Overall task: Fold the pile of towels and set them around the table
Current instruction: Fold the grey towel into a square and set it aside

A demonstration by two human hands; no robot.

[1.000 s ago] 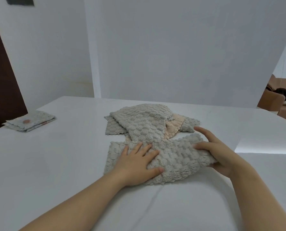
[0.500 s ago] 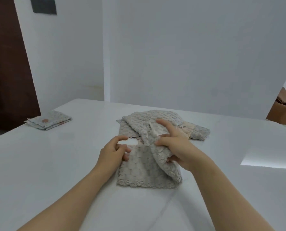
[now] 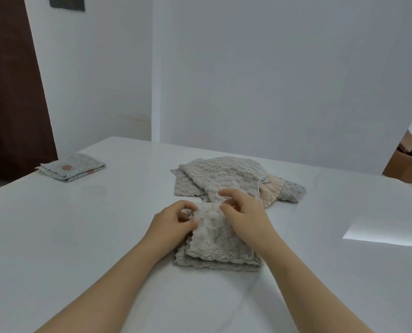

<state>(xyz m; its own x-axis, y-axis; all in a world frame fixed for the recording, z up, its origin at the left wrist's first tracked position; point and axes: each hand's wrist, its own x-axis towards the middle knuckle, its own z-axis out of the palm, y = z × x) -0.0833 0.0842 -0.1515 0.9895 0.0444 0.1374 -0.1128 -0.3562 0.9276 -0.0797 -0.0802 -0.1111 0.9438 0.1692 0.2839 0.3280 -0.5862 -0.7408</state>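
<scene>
Grey towel [image 3: 218, 239] lies folded on the white table [image 3: 80, 236], directly under and between both hands. Top layer is slightly smaller than the layer beneath; the lower layer's edge shows along the near side and near-left corner.

Left hand [image 3: 170, 227]: fingers curled, tips pinched on the towel's far-left corner, thumb and forefinger closed on the fabric there. That corner bunches up a little against the fingertips.

Right hand [image 3: 245, 217]: palm down over the towel's far-right part. Fingers [image 3: 226, 193] loosely spread and bent, index raised above the far edge, others touching the fabric. Whether the thumb grips anything underneath, cannot tell; it is hidden by the hand.

Most of the towel extends from the fingertips back toward the wrists, between the two forearms, flat on the table.

Just beyond the right fingertips: the pile of unfolded towels [image 3: 233, 179], grey on top, a beige one [image 3: 271, 188] sticking out at its right side. The pile's near edge is just beside the folded towel's far edge; touching or not, cannot tell.

Well to the left of the left fingers, near the table's far-left edge: one patterned folded towel [image 3: 71, 166], set apart.
</scene>
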